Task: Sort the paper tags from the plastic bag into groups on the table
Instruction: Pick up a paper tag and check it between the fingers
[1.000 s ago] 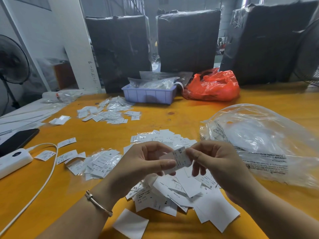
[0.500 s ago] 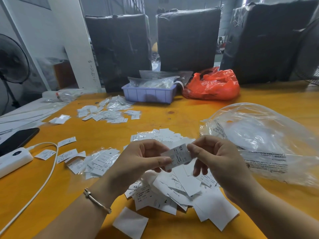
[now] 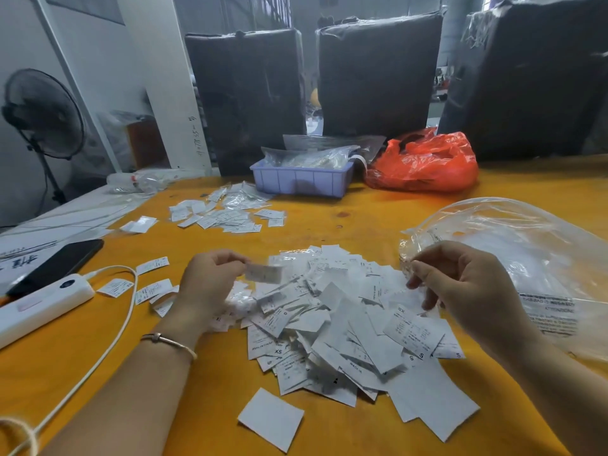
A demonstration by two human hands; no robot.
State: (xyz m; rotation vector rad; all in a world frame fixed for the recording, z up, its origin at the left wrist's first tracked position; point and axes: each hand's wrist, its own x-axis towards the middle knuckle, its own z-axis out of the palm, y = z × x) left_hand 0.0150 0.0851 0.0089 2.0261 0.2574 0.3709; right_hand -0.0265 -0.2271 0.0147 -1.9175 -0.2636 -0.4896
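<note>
A loose pile of white paper tags lies in the middle of the orange table. My left hand hovers at the pile's left edge and pinches one small tag between thumb and fingers. My right hand hovers over the pile's right side with loosely curled fingers and holds nothing. The clear plastic bag lies crumpled right behind my right hand. A sorted group of tags lies farther back, and a few tags lie to the left of my left hand.
A white power bank with its cable and a black phone lie at the left. A purple tray and a red bag stand at the back. Black wrapped bundles rise behind the table.
My hands held one tag together; now they have parted. The left hand has carried the tag to the left, and the right hand has let go and drawn back to the right.
</note>
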